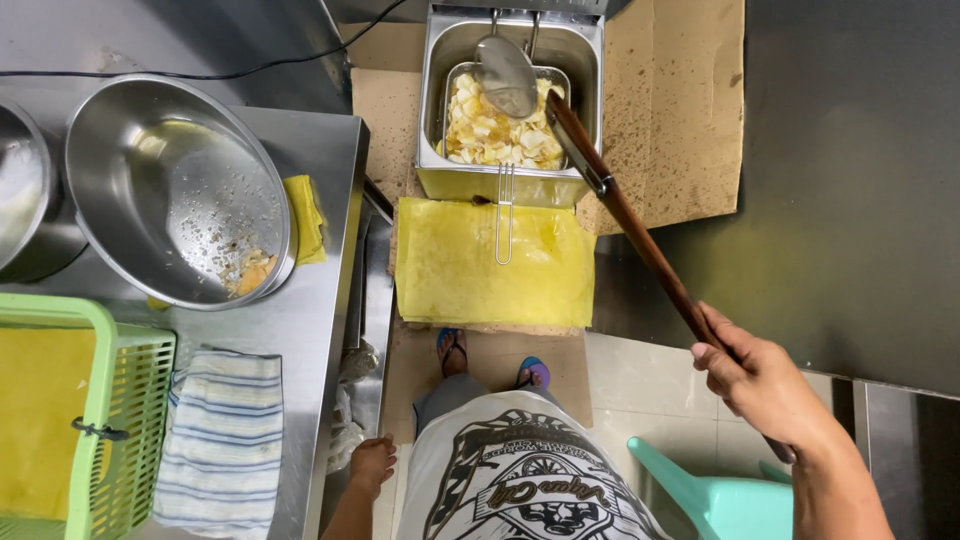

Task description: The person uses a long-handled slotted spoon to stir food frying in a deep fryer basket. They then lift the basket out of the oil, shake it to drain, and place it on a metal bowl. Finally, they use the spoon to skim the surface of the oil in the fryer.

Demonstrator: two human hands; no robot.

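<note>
A stainless steel counter [300, 330] runs along the left, lit brightly enough to glare, and pale floor tiles [640, 380] show below beside a turquoise plastic chair [720, 500]. Brown cardboard [690, 110], speckled with grease, stands against a dark wall [850, 180] on the right. A black cable [200, 74] crosses the grey wall panel [150, 35] behind the counter.

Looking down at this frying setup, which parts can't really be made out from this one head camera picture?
- Fry basket: the skimmer covers part of the chips.
- Wooden handle: its end is hidden in the right hand.
- Left hand: low beside the steel table; whether it touches is unclear.
- Green crate and teal chair: cut off by the frame edges.
</note>
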